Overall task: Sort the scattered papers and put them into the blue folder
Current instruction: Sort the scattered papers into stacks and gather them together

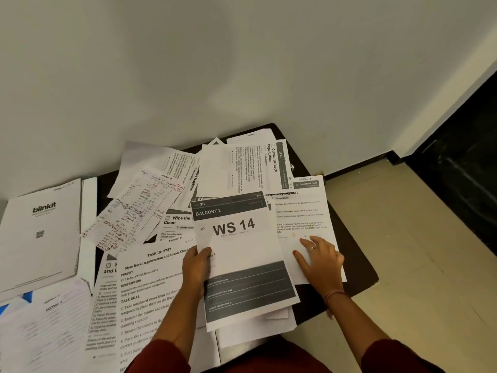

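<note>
Pinching the flat WS 14 sheet [243, 254], left hand [195, 267] curls round its edge.

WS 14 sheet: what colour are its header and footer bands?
Dark grey with white text, on the WS 14 sheet; head view.

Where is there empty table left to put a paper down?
Bare dark table shows only along the right edge, beside the Wiping Mat sheet under the right hand, and near the front right corner. Everywhere left of the WS 14 sheet, papers overlap thickly.

White papers [166, 289] with black print; dark table [349, 232]; maroon sleeves [166, 356]
</note>
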